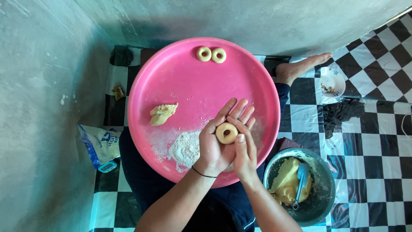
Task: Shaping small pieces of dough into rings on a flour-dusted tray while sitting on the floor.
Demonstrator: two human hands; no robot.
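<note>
A pale dough ring [226, 132] lies in the palm of my left hand [216, 144], fingers spread flat under it. My right hand [245, 148] rests against the ring from the right, thumb pressed on its edge. Both hands hover over the near right part of a large round pink tray [180, 73]. Two finished dough rings [204, 53] [219, 55] sit side by side at the tray's far edge. A lump of dough [162, 114] lies on the left of the tray, and a heap of flour [183, 148] is just left of my left hand.
A metal bowl [319, 202] with yellow dough and a utensil stands at the lower right. A flour bag [99, 144] lies at the left by the grey wall. A small plate [332, 81], a dark cloth [341, 114] and my bare foot [300, 68] are on the checkered floor.
</note>
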